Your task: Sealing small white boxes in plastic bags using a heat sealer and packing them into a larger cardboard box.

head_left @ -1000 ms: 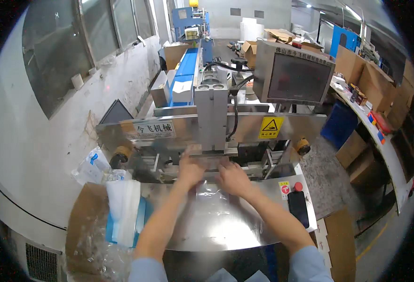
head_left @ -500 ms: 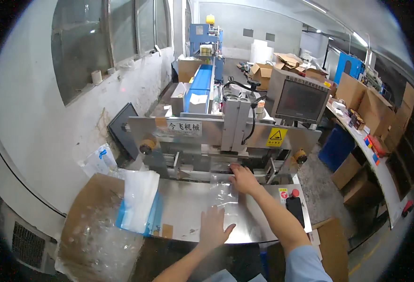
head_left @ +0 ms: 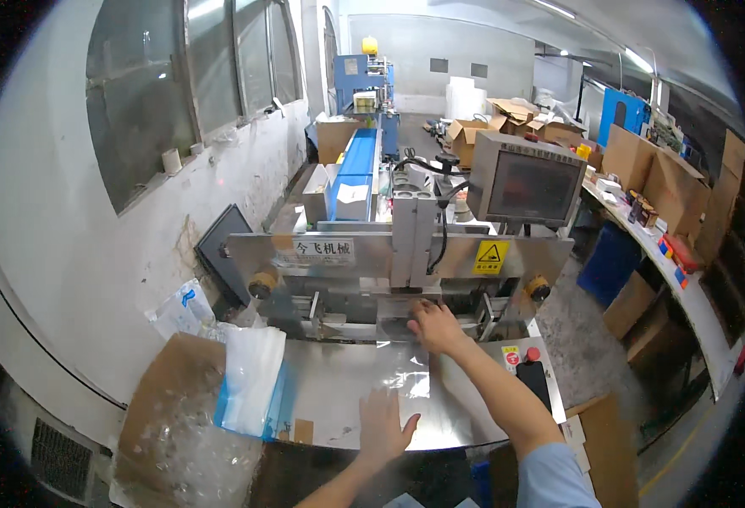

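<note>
A clear plastic bag (head_left: 408,370) lies on the steel worktop (head_left: 326,377), its far end at the slot of the metal machine (head_left: 355,254). My right hand (head_left: 437,328) reaches to that far end, fingers apart and slightly bent, the tips resting on the plastic by the slot. Nearer to me, my left hand (head_left: 383,429) is flat with its fingers stretched and thumb out, at the worktop's front edge just below the bag. Whether it touches the bag's near end cannot be made out.
Left of the worktop, a blue holder (head_left: 280,406) carries a stack of plastic bags (head_left: 254,372) beside a cardboard box (head_left: 165,372) of crumpled clear film. A red button (head_left: 532,355) and black phone-like object (head_left: 534,383) sit right. Above are a screen (head_left: 532,188) and a blue conveyor (head_left: 357,157).
My right hand stays at the slot, its fingers slightly shifted over the plastic. My left hand remains flat near the front edge. The whole view has tilted a little, so the machine sits lower.
</note>
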Motion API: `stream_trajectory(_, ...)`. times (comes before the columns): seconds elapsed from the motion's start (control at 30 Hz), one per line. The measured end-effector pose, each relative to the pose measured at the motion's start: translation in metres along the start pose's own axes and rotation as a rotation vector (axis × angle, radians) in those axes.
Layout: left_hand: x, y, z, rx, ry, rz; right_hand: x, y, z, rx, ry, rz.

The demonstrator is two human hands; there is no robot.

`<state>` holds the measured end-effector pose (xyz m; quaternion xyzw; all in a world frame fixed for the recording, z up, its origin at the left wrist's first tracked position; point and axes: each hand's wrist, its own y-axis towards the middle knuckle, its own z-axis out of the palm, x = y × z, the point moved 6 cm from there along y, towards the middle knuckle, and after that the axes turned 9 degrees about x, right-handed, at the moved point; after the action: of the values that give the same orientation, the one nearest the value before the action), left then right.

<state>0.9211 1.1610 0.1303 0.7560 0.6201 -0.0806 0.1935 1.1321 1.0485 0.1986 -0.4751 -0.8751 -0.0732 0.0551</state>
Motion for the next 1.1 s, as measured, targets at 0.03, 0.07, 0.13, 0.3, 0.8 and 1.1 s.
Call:
stream_trajectory(0.03,-0.001,-0.001,-0.001,-0.010,-0.003,0.000,0.001,0.000,-0.003,-0.047,-0.016,-0.024)
stream_trajectory(0.07,-0.001,-0.003,-0.002,-0.001,-0.004,0.002,0.002,0.000,-0.005,-0.093,-0.032,-0.048)
stream_trajectory(0.13,0.000,0.000,-0.013,-0.025,-0.030,-0.069,0.003,0.003,-0.006,-0.079,-0.025,-0.044)
stream_trajectory(0.3,0.016,-0.006,-0.025,-0.231,-0.384,-0.146,0.003,0.010,-0.011,0.067,-0.052,-0.016)
stream_trajectory(0.8,0.034,-0.008,-0.014,-0.344,-0.571,-0.199,-0.006,-0.126,0.019,-0.102,0.890,0.165)
stream_trajectory(1.1,0.040,0.010,-0.013,-0.234,-0.974,-0.285,0.009,-0.162,0.037,-0.129,1.160,0.196)
